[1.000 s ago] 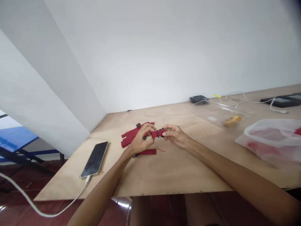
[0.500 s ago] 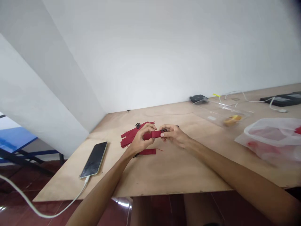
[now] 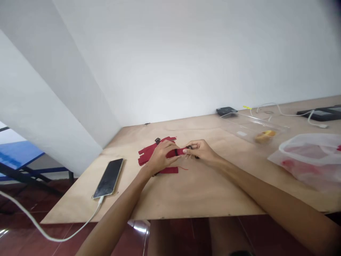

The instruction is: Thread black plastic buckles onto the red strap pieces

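Observation:
Between my two hands is a red fabric strap (image 3: 181, 152) with small black buckle pieces. My left hand (image 3: 162, 155) is closed on its left part, thumb below and fingers above. My right hand (image 3: 200, 151) pinches the right end, where a black buckle (image 3: 189, 147) shows at the fingertips. Under and left of my left hand lie several flat red straps (image 3: 145, 155), with another black buckle (image 3: 157, 140) on top. A separate red strap piece (image 3: 169, 170) with a loose red thread lies just nearer to me.
A phone (image 3: 108, 179) on a white cable (image 3: 80, 231) lies left on the wooden table (image 3: 186, 199). To the right are a clear plastic tray (image 3: 239, 129) with a yellow-orange item, a white plastic bag (image 3: 301, 160) with red contents, and black devices (image 3: 226, 111) by the wall.
My left hand has shifted slightly along the strap, and a dark band now shows on the strap between my hands. The whole view has moved a little.

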`<act>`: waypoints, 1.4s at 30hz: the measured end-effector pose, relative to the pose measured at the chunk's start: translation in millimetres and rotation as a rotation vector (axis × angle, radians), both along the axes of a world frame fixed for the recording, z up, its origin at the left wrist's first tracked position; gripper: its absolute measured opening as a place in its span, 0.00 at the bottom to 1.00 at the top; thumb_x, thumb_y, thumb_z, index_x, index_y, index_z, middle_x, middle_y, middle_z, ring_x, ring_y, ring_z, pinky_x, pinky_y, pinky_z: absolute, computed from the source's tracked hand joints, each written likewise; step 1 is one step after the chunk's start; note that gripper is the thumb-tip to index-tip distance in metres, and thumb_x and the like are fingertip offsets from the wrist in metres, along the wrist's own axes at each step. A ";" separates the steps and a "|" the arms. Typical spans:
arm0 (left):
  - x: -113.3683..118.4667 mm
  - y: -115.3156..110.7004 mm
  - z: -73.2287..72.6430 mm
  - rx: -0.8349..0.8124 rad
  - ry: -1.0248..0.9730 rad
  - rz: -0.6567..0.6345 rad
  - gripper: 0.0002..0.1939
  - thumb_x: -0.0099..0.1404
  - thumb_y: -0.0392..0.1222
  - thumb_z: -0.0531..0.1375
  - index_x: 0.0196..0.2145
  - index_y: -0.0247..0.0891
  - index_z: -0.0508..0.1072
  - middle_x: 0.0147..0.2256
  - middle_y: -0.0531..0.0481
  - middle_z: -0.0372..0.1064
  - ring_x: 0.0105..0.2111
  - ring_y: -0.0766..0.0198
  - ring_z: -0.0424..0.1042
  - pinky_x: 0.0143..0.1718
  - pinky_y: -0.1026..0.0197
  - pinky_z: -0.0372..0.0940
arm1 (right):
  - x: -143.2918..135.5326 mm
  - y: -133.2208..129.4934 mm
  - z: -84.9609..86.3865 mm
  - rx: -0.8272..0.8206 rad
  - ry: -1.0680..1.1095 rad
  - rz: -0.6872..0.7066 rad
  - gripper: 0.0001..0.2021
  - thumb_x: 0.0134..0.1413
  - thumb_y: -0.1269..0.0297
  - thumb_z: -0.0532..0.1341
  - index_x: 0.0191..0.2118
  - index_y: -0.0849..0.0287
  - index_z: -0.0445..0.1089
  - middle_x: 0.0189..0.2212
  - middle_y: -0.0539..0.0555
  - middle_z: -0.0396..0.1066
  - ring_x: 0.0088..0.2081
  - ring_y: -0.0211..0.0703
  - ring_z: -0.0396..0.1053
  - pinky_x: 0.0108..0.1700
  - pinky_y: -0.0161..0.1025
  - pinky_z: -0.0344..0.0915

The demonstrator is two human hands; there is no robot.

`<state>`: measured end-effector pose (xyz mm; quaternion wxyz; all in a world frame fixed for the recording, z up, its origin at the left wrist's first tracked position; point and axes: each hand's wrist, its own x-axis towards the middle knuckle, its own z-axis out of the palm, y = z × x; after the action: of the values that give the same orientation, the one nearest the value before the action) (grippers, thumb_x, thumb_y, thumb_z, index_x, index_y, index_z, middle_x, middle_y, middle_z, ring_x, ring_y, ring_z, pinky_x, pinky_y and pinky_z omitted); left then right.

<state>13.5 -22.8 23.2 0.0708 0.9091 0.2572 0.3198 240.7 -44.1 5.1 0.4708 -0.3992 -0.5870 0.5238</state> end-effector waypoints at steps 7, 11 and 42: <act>-32.3 16.5 5.0 -0.051 0.145 0.282 0.13 0.61 0.40 0.61 0.45 0.41 0.72 0.45 0.44 0.71 0.49 0.49 0.67 0.52 0.47 0.62 | 21.7 8.5 5.0 -0.066 0.058 -0.113 0.19 0.38 0.54 0.76 0.31 0.62 0.74 0.22 0.54 0.76 0.19 0.37 0.70 0.22 0.33 0.67; -9.1 9.3 -5.4 -0.094 -0.011 0.052 0.13 0.67 0.46 0.61 0.48 0.41 0.72 0.48 0.44 0.71 0.50 0.53 0.67 0.54 0.51 0.62 | 0.1 3.8 -1.7 -0.066 0.128 -0.071 0.20 0.35 0.55 0.77 0.32 0.62 0.74 0.25 0.55 0.77 0.27 0.43 0.76 0.29 0.35 0.73; -67.3 5.2 40.1 -0.858 0.622 0.179 0.21 0.46 0.51 0.71 0.38 0.43 0.76 0.37 0.52 0.72 0.31 0.61 0.70 0.24 0.65 0.61 | 29.3 15.5 -3.6 0.362 -0.611 -0.316 0.07 0.51 0.62 0.65 0.28 0.60 0.76 0.25 0.54 0.75 0.28 0.42 0.70 0.31 0.37 0.62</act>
<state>-53.8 -17.6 63.3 0.3288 0.8250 0.4499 -0.0937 270.1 -28.6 1.5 0.4120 -0.5327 -0.7145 0.1897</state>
